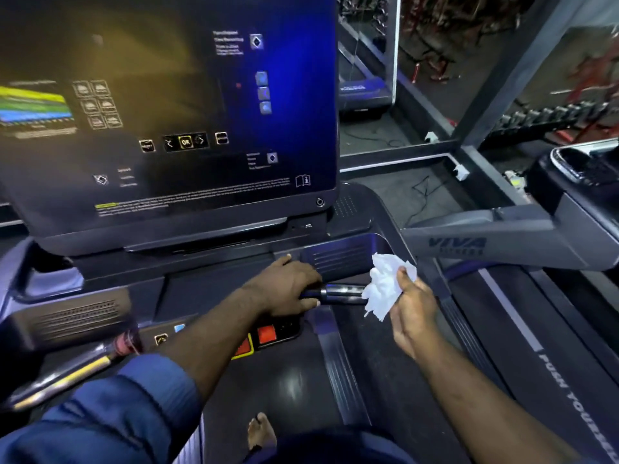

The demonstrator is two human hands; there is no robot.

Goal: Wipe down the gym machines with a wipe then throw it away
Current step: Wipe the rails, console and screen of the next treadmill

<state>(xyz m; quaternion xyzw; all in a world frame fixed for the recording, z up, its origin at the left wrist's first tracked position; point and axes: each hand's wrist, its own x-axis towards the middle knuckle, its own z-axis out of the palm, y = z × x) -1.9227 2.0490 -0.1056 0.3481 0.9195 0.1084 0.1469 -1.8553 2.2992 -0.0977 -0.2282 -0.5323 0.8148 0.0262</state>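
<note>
I stand on a dark treadmill with a large console screen [167, 112] in front of me. My left hand [288, 284] grips the black and chrome handlebar [345, 291] below the console. A crumpled white wipe [385, 286] is held in my right hand [413, 309], and it touches the right end of that same handlebar. The wipe hides the bar's tip.
Red and orange buttons [266, 333] sit on the panel under my left forearm. The treadmill belt [301, 380] lies below, with my bare foot [261, 430] on it. A second treadmill [469, 246] marked VIVA stands at the right. Weight racks [552, 118] stand behind a glass partition.
</note>
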